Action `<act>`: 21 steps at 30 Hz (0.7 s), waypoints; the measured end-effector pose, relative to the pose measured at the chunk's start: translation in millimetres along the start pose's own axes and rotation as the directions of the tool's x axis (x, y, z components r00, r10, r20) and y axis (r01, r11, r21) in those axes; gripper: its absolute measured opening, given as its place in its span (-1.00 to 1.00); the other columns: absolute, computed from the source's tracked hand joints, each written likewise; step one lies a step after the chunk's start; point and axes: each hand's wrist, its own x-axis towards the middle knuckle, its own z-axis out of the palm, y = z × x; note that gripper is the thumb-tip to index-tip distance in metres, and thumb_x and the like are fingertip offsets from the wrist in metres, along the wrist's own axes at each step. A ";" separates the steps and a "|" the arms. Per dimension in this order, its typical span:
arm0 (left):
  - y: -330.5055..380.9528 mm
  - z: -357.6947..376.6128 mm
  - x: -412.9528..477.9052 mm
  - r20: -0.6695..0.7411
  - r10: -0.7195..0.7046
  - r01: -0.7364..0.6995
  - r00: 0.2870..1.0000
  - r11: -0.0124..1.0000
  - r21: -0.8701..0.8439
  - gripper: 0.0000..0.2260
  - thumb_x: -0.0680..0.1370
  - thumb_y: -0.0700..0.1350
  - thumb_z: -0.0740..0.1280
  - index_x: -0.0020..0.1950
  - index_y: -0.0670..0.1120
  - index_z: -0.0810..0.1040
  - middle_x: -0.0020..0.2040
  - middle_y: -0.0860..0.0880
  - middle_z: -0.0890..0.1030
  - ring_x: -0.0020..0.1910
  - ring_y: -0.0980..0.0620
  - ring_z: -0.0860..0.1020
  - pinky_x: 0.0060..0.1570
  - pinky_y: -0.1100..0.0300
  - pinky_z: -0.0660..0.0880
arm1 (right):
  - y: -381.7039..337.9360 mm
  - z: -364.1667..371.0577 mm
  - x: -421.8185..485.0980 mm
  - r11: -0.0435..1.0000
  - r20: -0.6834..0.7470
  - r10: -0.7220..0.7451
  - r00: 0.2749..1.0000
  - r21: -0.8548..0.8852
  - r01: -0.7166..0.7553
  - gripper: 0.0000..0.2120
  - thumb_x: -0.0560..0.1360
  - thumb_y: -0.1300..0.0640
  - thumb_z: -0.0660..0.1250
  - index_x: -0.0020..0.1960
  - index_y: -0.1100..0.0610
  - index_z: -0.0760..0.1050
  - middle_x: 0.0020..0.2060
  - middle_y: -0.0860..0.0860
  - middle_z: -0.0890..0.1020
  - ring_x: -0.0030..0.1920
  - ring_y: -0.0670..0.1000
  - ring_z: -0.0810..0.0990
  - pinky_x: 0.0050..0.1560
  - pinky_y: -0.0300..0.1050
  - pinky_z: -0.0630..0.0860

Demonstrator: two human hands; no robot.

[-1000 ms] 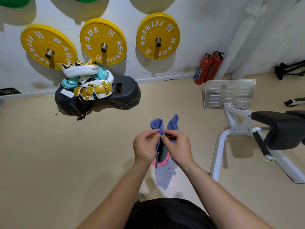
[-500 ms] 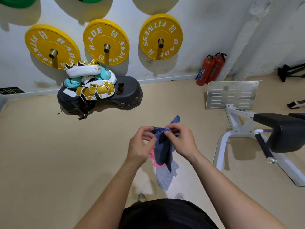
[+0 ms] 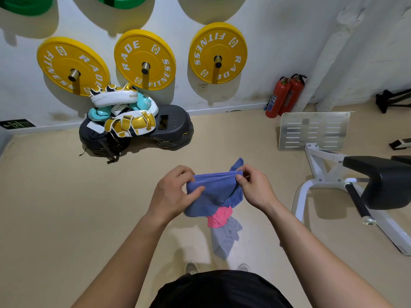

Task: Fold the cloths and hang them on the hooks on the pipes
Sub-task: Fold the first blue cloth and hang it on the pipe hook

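Since half a second ago the two hands have been drawn apart, and the blue cloth (image 3: pixel 213 192) has been pulled out from a narrow hanging bunch into a wide band between them.

At the far left a dark exit sign (image 3: pixel 16 124) is fixed low on the white wall (image 3: pixel 278 41), at the far edge of the beige floor (image 3: pixel 55 207). Green plates (image 3: pixel 24 5) are cut off by the top edge, and three yellow weight plates (image 3: pixel 144 58) are hung on pegs below them. Under the left two, white, gold and teal boxing pads (image 3: pixel 124 114) are piled on a black step platform (image 3: pixel 175 127) set against the wall.

In the middle, the blue cloth is held in the air above the floor. Its left end is pinched by the left hand (image 3: pixel 173 192), with the thumb laid across the front. Its right top corner is pinched by the right hand (image 3: pixel 255 187). A pink cloth (image 3: pixel 219 216) and a grey cloth (image 3: pixel 224 238) hang beneath the blue one. It cannot be told which hand holds them.

Further right, two red fire extinguishers (image 3: pixel 284 96) are stood at the wall just beside a wrapped pipe (image 3: pixel 329 52). A slotted metal plate (image 3: pixel 313 130) is propped in front of them. A white-framed bench (image 3: pixel 315 165) with a black pad (image 3: pixel 382 181) is seen at the right edge.

Compared with the earlier frame, the pink cloth is now shown below the blue one rather than at its left side.
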 end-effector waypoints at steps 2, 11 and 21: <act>6.6 -2.5 8.5 0.037 -0.124 0.127 0.992 0.986 -0.104 -0.76 0.43 -0.04 0.48 -0.21 0.01 0.41 -0.23 0.09 0.54 -0.23 0.05 0.50 -0.20 0.04 0.51 | -6.1 -2.2 0.7 0.999 -0.004 -0.029 1.000 0.043 0.029 -0.89 0.59 0.21 0.24 -0.11 0.08 0.47 -0.31 -0.08 0.55 -0.28 -0.09 0.47 -0.27 -0.33 0.35; 27.6 -11.0 30.4 0.112 -0.250 0.273 0.962 0.897 -0.348 -0.50 0.44 -0.15 0.52 0.23 0.22 0.40 -0.10 0.14 0.68 -0.10 0.17 0.64 0.04 0.06 0.57 | -18.8 -43.8 13.6 0.987 0.159 -0.081 0.984 0.148 0.057 -0.79 0.51 0.21 0.33 0.07 -0.04 0.56 -0.26 -0.01 0.56 -0.22 -0.05 0.50 -0.04 -0.01 0.47; 48.2 -10.1 42.1 0.066 -0.182 0.192 0.981 0.878 -0.439 -0.51 0.40 -0.17 0.55 0.20 0.16 0.45 -0.14 0.18 0.70 -0.11 0.20 0.64 -0.03 0.21 0.56 | -94.3 -47.3 31.9 0.791 0.452 -0.289 0.844 -0.383 0.476 -0.74 0.38 -0.09 0.49 -0.07 -0.02 0.48 -0.22 -0.10 0.55 -0.15 0.03 0.52 -0.12 -0.01 0.49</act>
